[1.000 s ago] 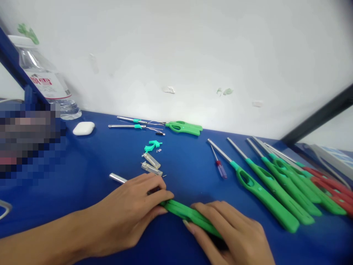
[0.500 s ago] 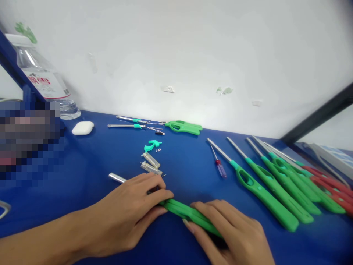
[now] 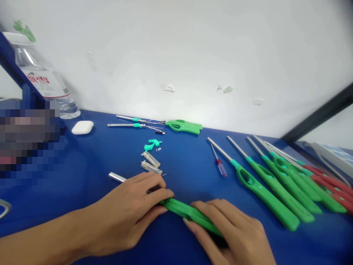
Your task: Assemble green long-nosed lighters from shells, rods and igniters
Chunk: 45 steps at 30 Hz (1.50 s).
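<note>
Screwdriver (image 3: 221, 168) ahead of right hand (image 3: 239, 228); room leftward

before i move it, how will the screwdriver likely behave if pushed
The screwdriver will probably roll or pivot, since its round-looking handle lies on the smooth-looking table. Its thin, straight metal shaft suggests it should be stiff.

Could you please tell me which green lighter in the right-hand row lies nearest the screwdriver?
The row's leftmost lighter: its metal tube lies beside the screwdriver; the others lie farther right.
</note>
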Motion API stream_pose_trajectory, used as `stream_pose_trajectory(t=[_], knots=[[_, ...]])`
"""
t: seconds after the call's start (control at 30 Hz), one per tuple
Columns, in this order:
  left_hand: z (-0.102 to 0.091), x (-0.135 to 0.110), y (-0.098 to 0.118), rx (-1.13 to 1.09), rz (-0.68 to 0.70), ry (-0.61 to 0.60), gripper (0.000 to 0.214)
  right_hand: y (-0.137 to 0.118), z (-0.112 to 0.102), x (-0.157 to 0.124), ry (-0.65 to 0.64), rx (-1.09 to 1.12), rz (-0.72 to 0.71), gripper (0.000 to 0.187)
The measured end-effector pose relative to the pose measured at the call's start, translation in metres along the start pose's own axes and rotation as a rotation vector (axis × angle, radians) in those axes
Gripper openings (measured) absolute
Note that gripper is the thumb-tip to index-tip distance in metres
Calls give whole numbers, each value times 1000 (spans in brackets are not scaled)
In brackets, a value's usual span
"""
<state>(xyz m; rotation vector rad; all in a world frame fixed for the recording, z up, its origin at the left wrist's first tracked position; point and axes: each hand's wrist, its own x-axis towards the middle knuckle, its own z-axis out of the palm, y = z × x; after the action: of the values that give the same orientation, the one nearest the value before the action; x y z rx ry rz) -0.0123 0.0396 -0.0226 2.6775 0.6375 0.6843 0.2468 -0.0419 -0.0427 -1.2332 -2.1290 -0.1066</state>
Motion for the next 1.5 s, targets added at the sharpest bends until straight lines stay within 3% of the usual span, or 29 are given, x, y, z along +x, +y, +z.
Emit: stream_pose_trajectory(t=[1.5], knots=[[1,0,-1,14,-12,-30,22,0,-1,-2,-36,16,44,14]])
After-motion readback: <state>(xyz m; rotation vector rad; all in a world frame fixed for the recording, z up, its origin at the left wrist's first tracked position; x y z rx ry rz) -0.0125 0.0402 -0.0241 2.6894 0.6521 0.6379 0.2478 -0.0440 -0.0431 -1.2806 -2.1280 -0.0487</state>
